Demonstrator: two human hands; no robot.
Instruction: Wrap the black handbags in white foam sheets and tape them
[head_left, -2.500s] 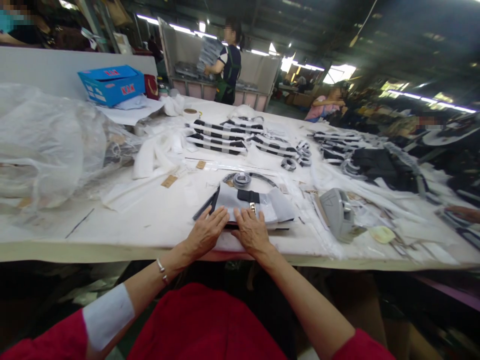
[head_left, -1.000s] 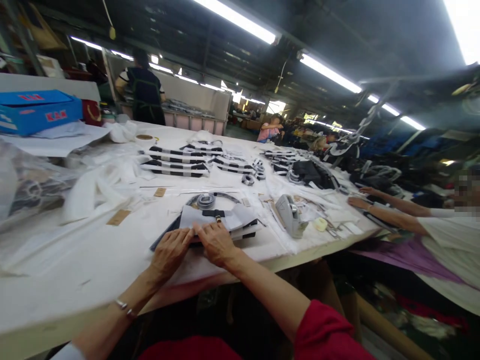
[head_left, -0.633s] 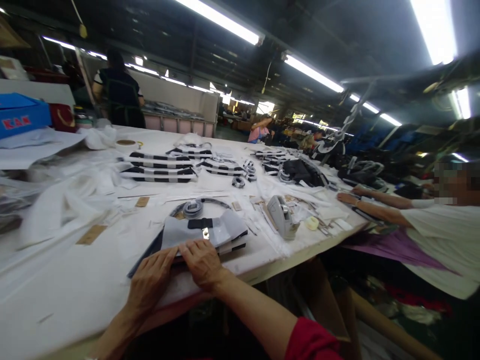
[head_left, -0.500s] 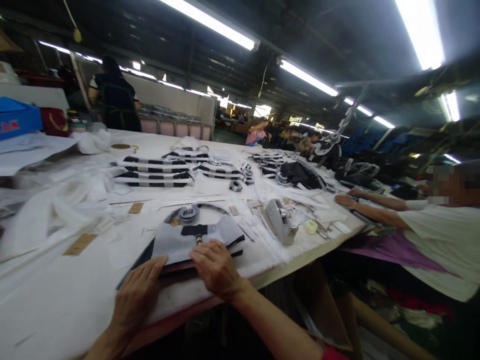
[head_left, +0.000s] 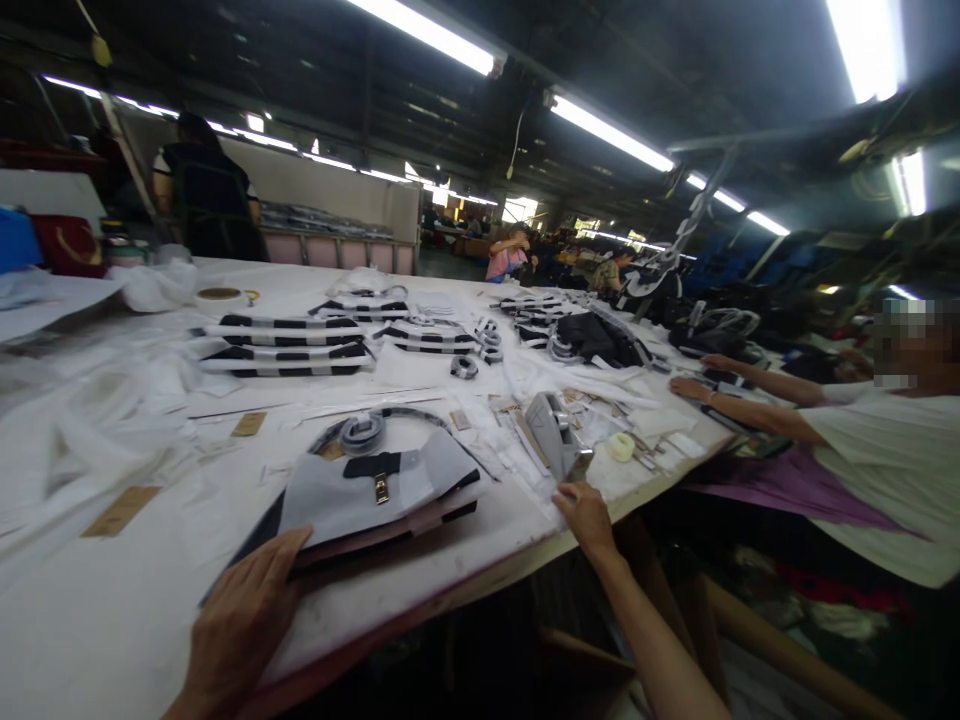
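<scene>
A handbag (head_left: pixel 420 497) with a grey covered flap, dark tab and gold-coloured clasp (head_left: pixel 382 488) lies at the table's front edge. Its curved handle (head_left: pixel 411 412) points away from me, and a wrapped coil of strap (head_left: pixel 361 433) rests beside the handle. My left hand (head_left: pixel 247 600) grips the bag's near left corner; part of its fingers is hidden. Further right, my right hand (head_left: pixel 589 520) is at the front end of a grey tape dispenser (head_left: pixel 550 435), fingertips drawn together. Whatever lies between those fingertips is too small to make out.
Rows of wrapped black-and-white striped pieces (head_left: pixel 289 345) lie across the white table (head_left: pixel 420 590). A roll of tape (head_left: pixel 223 299) sits farther back, a pale yellow roll (head_left: pixel 620 447) beyond the dispenser. At right, a co-worker's hands (head_left: pixel 690 388) work on dark items.
My right hand has left the bag's clasp and moved right to the tape dispenser. My left hand stays on the bag's corner. The view has shifted slightly.
</scene>
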